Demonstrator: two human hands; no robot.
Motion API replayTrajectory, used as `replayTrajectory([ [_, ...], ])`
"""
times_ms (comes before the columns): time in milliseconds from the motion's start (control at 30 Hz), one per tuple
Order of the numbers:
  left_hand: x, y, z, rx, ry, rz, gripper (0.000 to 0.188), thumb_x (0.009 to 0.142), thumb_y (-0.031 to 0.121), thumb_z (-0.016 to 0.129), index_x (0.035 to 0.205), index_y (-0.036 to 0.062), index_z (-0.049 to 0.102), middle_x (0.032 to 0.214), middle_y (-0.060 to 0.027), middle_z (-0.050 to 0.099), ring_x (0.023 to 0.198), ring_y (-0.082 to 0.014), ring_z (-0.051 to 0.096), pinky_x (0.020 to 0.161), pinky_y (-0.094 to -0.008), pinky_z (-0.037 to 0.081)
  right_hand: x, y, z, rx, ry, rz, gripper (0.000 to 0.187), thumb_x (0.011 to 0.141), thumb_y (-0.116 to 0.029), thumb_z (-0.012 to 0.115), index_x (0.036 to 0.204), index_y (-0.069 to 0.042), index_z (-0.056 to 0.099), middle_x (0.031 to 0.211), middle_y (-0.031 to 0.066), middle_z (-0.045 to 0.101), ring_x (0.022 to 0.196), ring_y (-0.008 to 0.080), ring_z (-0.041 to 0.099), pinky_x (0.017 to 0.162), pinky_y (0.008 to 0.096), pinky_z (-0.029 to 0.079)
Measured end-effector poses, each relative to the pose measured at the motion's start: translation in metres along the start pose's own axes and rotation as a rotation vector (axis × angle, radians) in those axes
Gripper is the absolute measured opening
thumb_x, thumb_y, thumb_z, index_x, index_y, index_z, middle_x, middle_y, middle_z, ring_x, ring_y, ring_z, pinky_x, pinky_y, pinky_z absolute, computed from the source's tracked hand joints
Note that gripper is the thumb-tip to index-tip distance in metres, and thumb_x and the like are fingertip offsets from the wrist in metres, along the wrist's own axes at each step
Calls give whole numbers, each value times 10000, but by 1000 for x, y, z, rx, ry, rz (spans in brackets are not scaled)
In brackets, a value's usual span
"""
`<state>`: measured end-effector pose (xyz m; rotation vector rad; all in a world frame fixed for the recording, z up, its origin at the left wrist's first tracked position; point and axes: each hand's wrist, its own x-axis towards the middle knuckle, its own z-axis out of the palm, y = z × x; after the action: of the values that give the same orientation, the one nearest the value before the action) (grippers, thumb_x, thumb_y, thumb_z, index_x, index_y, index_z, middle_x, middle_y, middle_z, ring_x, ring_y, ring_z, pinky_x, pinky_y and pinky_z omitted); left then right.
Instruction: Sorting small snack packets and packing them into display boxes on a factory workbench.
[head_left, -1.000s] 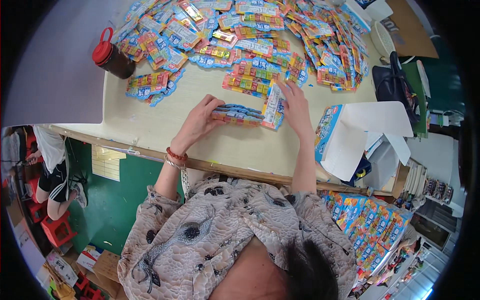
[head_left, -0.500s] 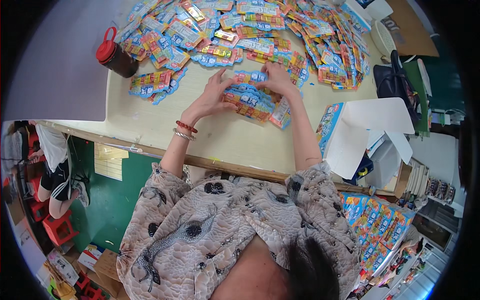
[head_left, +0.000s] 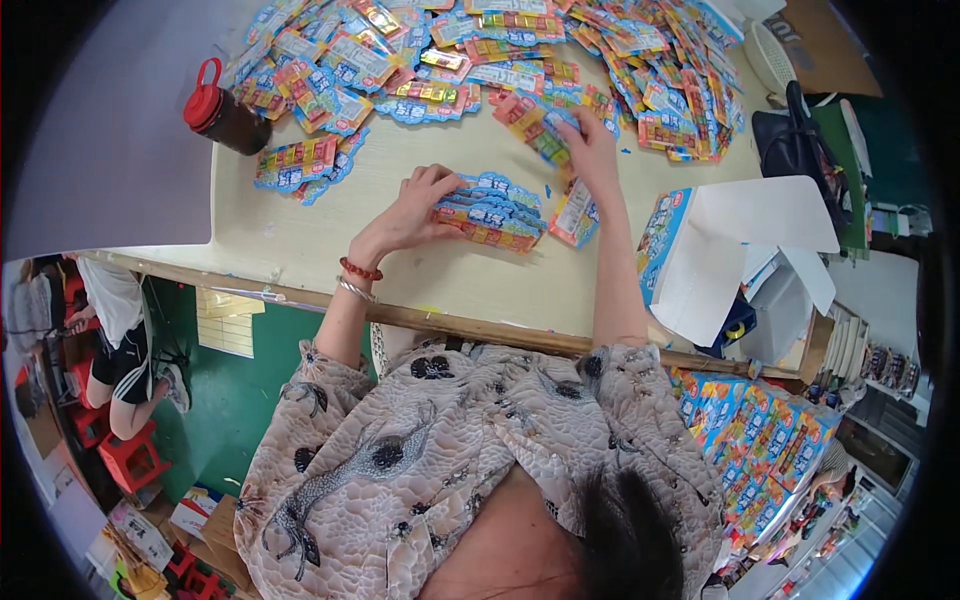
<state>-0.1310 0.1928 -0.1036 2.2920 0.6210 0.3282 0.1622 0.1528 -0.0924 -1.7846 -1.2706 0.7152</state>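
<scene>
Both forearms come up from the lower edge, bare below patterned sleeves. The left hand (head_left: 415,205) lies low with the palm turned down and the fingers curled, knuckles uppermost, the fingertips pointing to the right. Its wrist is bent slightly and carries a red bead bracelet and a thin metal bangle. The right arm is stretched out nearly straight, reaching farther forward than the left. The right hand (head_left: 590,150) has its fingers extended and pinched closed, back facing up.
</scene>
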Motion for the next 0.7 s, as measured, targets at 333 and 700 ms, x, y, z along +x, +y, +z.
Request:
replayTrajectory([
  [333, -30, 29, 15, 77, 201, 37, 704, 687, 231, 829, 1311, 182, 505, 1311, -121, 416, 1237, -326, 388, 1040, -483, 323, -9, -16, 34, -123, -482, 12, 301, 958, -266, 546, 1063, 7, 620, 856, 39, 630, 762, 121, 572, 706, 284, 470],
  [700, -31, 21, 25, -759, 136, -166, 1011, 715, -21, 797, 1496, 116, 169, 1266, -98, 467, 1094, -198, 563, 915, -334, 526, -96, -28, -5, -536, 28, -123, 492, 861, -3, 532, 1337, -125, 524, 1309, 111, 558, 1258, 288, 477, 1010, 430, 415],
])
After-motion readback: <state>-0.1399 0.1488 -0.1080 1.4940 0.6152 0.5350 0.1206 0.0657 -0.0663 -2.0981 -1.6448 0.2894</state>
